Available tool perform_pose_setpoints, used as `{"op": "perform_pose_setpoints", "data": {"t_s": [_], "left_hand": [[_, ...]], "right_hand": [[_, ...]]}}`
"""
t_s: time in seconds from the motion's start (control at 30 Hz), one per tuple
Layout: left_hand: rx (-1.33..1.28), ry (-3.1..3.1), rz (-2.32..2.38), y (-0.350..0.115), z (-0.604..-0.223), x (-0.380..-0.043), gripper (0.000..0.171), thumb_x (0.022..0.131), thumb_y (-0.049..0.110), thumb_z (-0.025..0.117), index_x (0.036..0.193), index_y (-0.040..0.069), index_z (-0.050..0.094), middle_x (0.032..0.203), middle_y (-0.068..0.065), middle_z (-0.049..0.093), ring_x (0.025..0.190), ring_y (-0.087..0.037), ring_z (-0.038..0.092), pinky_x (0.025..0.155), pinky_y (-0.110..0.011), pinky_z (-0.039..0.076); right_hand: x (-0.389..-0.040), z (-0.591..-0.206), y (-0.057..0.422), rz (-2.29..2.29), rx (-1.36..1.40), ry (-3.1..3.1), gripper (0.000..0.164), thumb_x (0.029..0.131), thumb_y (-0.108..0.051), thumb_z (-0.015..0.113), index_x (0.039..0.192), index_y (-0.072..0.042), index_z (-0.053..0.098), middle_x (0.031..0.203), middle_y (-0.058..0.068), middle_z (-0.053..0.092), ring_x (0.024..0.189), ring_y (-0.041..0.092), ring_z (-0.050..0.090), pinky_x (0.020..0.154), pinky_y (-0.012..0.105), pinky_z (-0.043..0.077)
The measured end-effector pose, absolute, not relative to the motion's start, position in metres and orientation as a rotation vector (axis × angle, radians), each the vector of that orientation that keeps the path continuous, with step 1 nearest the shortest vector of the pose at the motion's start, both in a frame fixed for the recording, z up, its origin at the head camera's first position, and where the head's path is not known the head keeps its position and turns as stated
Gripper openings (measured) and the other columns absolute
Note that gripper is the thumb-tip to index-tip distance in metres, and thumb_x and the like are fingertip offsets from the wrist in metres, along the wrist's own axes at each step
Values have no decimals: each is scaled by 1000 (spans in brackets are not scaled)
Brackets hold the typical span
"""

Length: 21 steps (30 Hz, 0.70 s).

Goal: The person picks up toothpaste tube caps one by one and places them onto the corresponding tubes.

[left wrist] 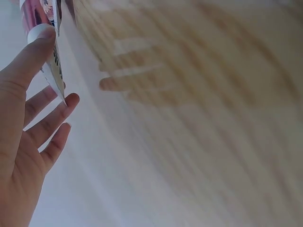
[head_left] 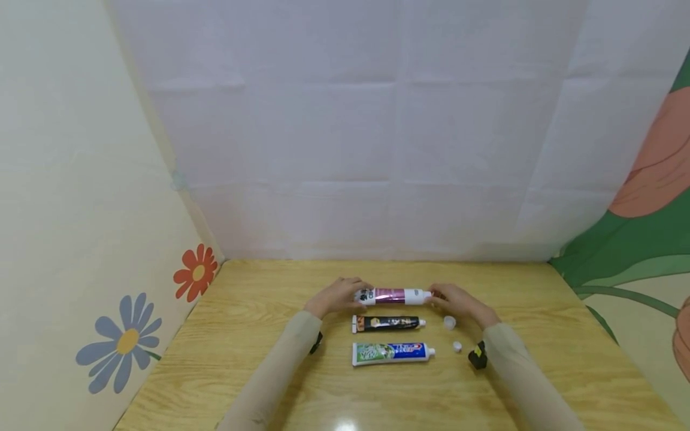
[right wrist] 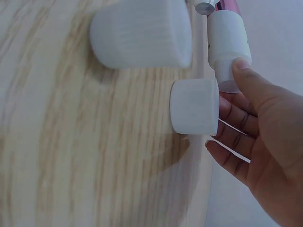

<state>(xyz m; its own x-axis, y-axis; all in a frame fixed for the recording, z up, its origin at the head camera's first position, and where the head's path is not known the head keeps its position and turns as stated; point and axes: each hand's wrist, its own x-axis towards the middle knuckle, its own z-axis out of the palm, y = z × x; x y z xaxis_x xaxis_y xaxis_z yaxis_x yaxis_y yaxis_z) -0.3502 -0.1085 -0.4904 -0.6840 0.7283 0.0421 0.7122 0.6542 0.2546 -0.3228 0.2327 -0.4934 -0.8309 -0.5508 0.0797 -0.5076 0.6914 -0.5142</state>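
Observation:
A pink-and-white toothpaste tube [head_left: 389,296] lies crosswise between both hands, farthest back of three tubes. My left hand [head_left: 339,294] pinches its flat tail end [left wrist: 53,71], thumb on one side and fingers on the other. At the opposite end, my right hand [head_left: 457,299] pinches the white cap [right wrist: 226,74] between thumb and fingers. In front of it is a black tube [head_left: 388,324] with a bare nozzle, and nearer still a green-and-blue toothpaste tube [head_left: 390,353]. Two loose white caps, a larger one [head_left: 450,322] and a smaller one [head_left: 457,346], stand near the right hand.
The wooden table [head_left: 259,299] meets a white hanging sheet [head_left: 323,221] at the back. Side walls carry painted flowers [head_left: 126,342]. Dark wrist devices [head_left: 477,355] hang below the sleeves, the right one beside the small cap.

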Motion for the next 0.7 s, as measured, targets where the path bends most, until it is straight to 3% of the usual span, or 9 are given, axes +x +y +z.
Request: {"op": "perform_pose_setpoints", "data": {"t_s": [0.2,0.7], "left_hand": [[1188,2803,378,-109,-495,-351,57,83,43,63,135,25,46,130,1,52,117,-16,51,108,-50,26],[1189,2799,326,-106,-489,-348,55,85,37,64,135,22,46,128,-1,54,111,-16,53,104,-44,34]], "right_hand": [[-322,-492,231,-825,-893,2813,23,94,-28,53,101,-7,61,76,-2,57,66,6,49,62,25,44],[-323,-496,232,-792,-851,2830,21,94,-29,53,99,-10,61,80,-5,57,71,8,51,67,29,45]]}}
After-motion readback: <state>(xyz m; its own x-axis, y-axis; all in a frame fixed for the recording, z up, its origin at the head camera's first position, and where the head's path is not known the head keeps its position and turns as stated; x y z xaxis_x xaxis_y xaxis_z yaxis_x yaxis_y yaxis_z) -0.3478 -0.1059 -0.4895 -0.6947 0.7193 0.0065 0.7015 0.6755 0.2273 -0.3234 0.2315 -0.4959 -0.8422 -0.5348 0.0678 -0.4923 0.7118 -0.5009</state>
